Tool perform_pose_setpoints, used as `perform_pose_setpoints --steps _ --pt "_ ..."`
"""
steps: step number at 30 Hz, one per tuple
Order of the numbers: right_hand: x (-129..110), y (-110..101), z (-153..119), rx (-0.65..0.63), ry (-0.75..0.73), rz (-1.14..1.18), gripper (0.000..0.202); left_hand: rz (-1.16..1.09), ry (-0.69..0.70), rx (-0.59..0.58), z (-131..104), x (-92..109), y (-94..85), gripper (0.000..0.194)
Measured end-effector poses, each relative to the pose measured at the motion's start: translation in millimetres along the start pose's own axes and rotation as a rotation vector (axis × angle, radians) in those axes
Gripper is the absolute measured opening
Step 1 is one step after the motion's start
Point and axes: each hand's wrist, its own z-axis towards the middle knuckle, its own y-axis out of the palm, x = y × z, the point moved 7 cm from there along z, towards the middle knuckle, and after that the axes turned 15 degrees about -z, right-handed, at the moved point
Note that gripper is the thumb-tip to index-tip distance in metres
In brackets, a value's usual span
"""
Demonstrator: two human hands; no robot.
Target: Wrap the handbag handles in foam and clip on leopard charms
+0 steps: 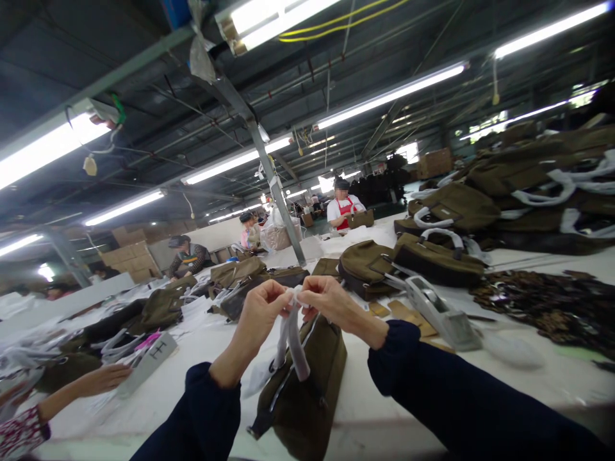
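Observation:
An olive-brown bag (317, 378) with dark trim and a zipper rests on the white table right in front of me. Its handles (296, 349) are wrapped in pale white material and rise toward my hands. My left hand (262, 314) pinches the white wrapping at the top of the handle. Close against it, my right hand (331, 301) pinches the same wrapping from the other side. The fingertips of both hands nearly meet there, and the exact piece between them is blurred.
A grey tape dispenser (439, 314) stands to the right, beside brown card pieces (410, 317). Dark straps (548, 304) lie in a heap farther right, below piled olive bags (519, 186). At left, a co-worker's hand (103, 379) touches a white box (148, 362). A metal post (283, 205) rises behind the bags.

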Motion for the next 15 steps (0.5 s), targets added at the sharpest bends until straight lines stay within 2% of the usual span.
perform_pose_setpoints --steps 3,8,11,13,15 --pt "-3 -2 -1 -0.033 -0.021 -0.018 0.017 -0.041 -0.024 -0.009 1 -2 0.4 0.022" --pt "3 -4 2 -0.136 -0.001 0.010 0.025 -0.339 -0.169 -0.114 3 -16 1.6 0.022" --pt "8 -3 4 -0.161 -0.001 0.027 0.031 -0.336 -0.180 -0.129 4 -20 0.7 0.023" --pt "8 -2 4 -0.139 -0.015 0.057 0.035 -0.325 -0.173 -0.121 5 -20 1.2 0.024" --pt "9 -2 3 -0.060 -0.020 0.090 0.040 -0.334 -0.155 -0.094 5 -19 2.2 0.025"
